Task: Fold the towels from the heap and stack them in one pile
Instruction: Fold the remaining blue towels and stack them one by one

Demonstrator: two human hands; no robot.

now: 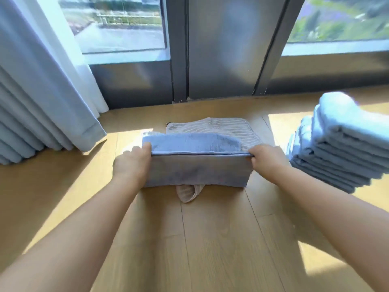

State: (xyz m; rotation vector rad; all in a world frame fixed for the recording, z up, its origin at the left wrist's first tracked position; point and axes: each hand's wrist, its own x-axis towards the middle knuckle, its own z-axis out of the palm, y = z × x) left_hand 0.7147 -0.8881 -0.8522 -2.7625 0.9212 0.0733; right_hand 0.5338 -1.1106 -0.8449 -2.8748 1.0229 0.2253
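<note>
A blue towel is held up over the wooden floor, folded so that its near half hangs down from a straight edge. My left hand grips that edge at its left end and my right hand pinches its right end. Under and behind it lies a beige striped towel, with one beige corner poking out below the blue one. At the right stands a pile of several folded light-blue towels.
A pale blue curtain hangs to the floor at the left. Dark-framed glass doors close off the far side. The wooden floor runs between my forearms, with sunlit patches left and right.
</note>
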